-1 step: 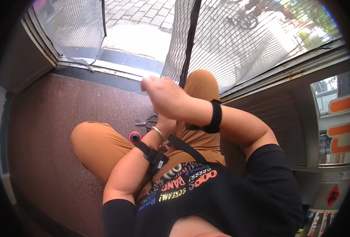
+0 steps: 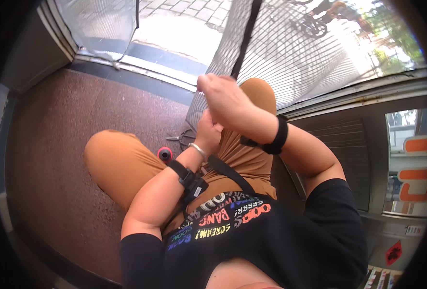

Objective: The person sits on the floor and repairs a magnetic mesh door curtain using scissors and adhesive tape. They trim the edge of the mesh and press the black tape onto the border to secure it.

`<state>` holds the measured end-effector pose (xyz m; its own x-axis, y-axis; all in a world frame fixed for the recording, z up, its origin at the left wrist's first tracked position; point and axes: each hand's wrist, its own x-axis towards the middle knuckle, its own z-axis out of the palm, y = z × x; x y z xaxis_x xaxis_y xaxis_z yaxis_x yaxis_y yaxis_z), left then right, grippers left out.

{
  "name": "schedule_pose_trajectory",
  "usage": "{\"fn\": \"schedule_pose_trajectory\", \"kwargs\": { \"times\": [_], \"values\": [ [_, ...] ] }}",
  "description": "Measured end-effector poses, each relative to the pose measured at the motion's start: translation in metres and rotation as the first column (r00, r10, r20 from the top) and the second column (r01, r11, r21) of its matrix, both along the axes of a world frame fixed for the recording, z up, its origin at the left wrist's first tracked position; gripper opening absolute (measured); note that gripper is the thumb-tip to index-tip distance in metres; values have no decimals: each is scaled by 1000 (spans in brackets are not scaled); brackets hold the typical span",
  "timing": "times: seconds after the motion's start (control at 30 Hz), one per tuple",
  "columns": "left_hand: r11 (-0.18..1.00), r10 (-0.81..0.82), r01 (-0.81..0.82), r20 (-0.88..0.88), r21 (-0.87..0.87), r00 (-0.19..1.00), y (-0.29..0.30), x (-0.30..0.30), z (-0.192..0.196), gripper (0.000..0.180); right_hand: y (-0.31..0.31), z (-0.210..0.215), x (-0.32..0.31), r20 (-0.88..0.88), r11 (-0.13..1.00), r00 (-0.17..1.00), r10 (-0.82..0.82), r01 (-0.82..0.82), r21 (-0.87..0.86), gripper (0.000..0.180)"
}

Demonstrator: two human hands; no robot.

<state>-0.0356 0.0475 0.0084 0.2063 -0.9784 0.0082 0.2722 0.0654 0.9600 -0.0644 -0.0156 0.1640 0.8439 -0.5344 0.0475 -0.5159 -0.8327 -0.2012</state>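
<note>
The grey striped mesh door curtain [image 2: 213,70], edged with a black band, hangs down in front of me to my raised knee. At its lower edge my left hand [image 2: 208,132] is closed, apparently on the mesh; the fingertips are partly hidden. Higher and farther out, my right hand [image 2: 225,96] has its fingers pinched together in front of the curtain. What they hold, if anything, is too small to see. Scissors [image 2: 180,138] with dark handles lie on the floor beside my left hand. Nearer me stands a round red thing with a dark centre [image 2: 165,154], like a spool.
I sit low on a reddish-brown speckled floor [image 2: 54,159], with my bent knees [image 2: 108,154] on both sides. A metal door sill [image 2: 160,77] runs ahead, and paving lies beyond. Another mesh panel [image 2: 100,26] hangs at the left. A dark cabinet-like panel [image 2: 339,154] stands at the right.
My right hand has moved up and to the right. My left hand, mostly covered before, now shows against the curtain's lower edge. The view has shifted a little.
</note>
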Motion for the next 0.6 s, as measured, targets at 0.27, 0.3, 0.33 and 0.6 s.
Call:
{"fn": "schedule_pose_trajectory", "kwargs": {
  "times": [0.27, 0.3, 0.33, 0.6],
  "values": [
    [969, 243, -241, -39, 46, 969, -11, -3, -12, 9, -35, 7, -8, -38, 989, 994, 102, -105, -100, 17],
    [977, 212, -200, -212, 74, 954, -14, -5, -11, 9, -37, 11, -10, -74, 991, 991, 116, -120, -64, 17],
    [984, 176, -154, -377, 89, 909, -16, -5, -9, 9, -39, 15, -11, -89, 983, 983, 161, -168, -69, 16],
    [993, -36, 88, -495, 82, 868, -20, -14, -2, 9, -46, 25, -10, -583, 964, 811, 36, -182, -193, 5]
  ]
}}
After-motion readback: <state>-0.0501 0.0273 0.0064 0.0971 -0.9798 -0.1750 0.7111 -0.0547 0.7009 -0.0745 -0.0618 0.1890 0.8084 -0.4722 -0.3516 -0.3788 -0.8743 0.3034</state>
